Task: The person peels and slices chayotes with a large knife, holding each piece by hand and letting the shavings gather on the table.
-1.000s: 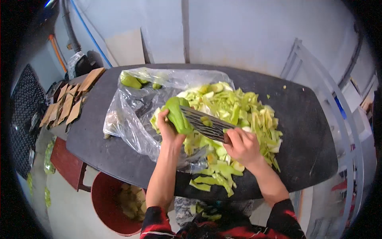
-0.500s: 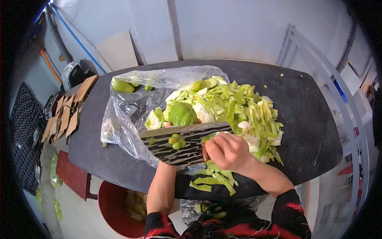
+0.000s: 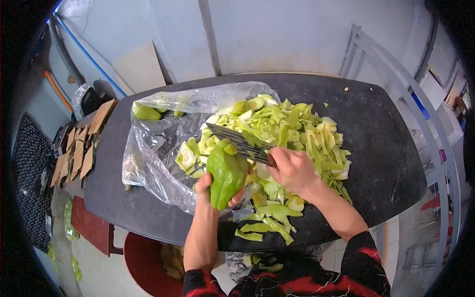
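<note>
My left hand (image 3: 203, 188) is closed around a green, ridged chayote (image 3: 225, 173), holding it above the table with thumb and fingers on opposite sides. In my right fist is the handle of a broad cleaver (image 3: 236, 142). Its dark, streaky blade slants up to the left, just behind the chayote's top; whether it touches cannot be made out. Under and beyond the hands spreads a heap of pale green peelings (image 3: 292, 126). My right hand (image 3: 295, 171) is over the heap's near side. More peel strips (image 3: 267, 225) lie toward the front edge.
A clear plastic bag (image 3: 143, 158) lies open at the left, with several whole chayotes (image 3: 145, 112) at its back. They rest on a dark table (image 3: 381, 143). Below stands a red tub (image 3: 141, 262); cardboard pieces (image 3: 71, 153) sit left, a metal rail (image 3: 440, 163) right.
The chayote has been raised and turned, now showing its side. The cleaver has swung from lying broad across in front of it to behind its top, uncovering my left hand.
</note>
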Tool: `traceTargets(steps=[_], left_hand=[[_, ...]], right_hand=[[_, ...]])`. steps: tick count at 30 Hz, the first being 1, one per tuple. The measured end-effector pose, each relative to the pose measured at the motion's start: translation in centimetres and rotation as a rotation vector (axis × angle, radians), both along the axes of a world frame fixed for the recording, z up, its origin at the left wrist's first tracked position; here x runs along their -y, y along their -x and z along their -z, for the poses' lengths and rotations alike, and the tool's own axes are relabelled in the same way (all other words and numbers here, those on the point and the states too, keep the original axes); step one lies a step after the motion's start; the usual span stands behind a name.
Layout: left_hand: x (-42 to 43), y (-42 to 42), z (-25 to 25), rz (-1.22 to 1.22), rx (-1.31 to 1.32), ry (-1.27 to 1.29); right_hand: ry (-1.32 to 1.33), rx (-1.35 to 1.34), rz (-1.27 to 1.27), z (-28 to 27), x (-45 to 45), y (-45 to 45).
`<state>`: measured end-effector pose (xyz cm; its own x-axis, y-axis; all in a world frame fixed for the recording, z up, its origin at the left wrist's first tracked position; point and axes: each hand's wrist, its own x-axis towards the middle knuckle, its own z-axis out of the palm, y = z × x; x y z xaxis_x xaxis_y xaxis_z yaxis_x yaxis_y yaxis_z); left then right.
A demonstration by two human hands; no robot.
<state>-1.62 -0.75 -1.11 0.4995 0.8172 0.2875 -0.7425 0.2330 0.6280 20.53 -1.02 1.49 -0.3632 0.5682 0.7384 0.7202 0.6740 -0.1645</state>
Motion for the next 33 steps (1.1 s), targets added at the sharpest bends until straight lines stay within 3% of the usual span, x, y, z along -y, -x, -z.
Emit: traceTargets(steps=[2,4,8,10,12,14,15,18,21,24,25,27,28,31,33], left_hand=[[-1.0,0.7,0.7,0.083,0.056,-0.029],[-1.1,0.6,0.4,-0.224,0.044,0.023],[-1.0,1.0,1.0,-0.283,0.179,0.083],[-3.3,3.1,6.0,-0.117,0.034,0.19],[-3.5,0.8,6.5,-0.448,-0.188,0.319],[-4.0,1.2,8.8,-0.416,-0.129,0.25],[-4.1,0.8,7.5,-0.553,-0.389,0.064],[-4.1,-0.5,4.6,-0.621,-0.448,0.046],[-4.0,-0.3,4.7,-0.79,-0.816,-0.095],[-2.9,-0.7,3.3,-0.785,-0.888,-0.105],[-2.1,-1.0,2.7,-0.878,-0.875,-0.357],[-1.3,-0.5,2.7,-0.797,-0.914,-0.418],[-0.6,-0.3,1.2,-0.73,-0.96,-0.298],[-0.7,-0.2,1.1,-0.766,-1.027,-0.409],[-0.9,-0.3,0.8,-0.689,-0.921,-0.174]], right_hand=[[0.039,-0.043,-0.002,-0.7,0.5,0.2],[0.016,-0.025,-0.006,-1.0,0.5,0.1],[-0.091,0.0,-0.075,-1.3,0.2,-0.1],[-0.169,0.046,-0.092,-1.1,0.0,0.3],[-0.229,0.082,-0.102,-0.9,0.2,0.9],[-0.336,0.208,-0.097,-0.9,1.1,1.4],[-0.377,0.242,-0.088,-0.5,1.3,1.8],[-0.373,0.28,-0.137,-0.1,2.0,2.5],[-0.356,0.299,-0.143,0.3,2.3,2.8],[-0.331,0.284,-0.132,0.6,1.8,2.5],[-0.311,0.261,-0.114,0.8,1.3,2.2],[-0.229,0.246,-0.063,1.7,-0.9,0.4],[-0.165,0.215,-0.071,1.6,-1.3,-0.2],[-0.155,0.25,-0.015,1.4,-1.3,-0.5],[-0.131,0.217,0.012,1.9,-1.5,-0.6]])
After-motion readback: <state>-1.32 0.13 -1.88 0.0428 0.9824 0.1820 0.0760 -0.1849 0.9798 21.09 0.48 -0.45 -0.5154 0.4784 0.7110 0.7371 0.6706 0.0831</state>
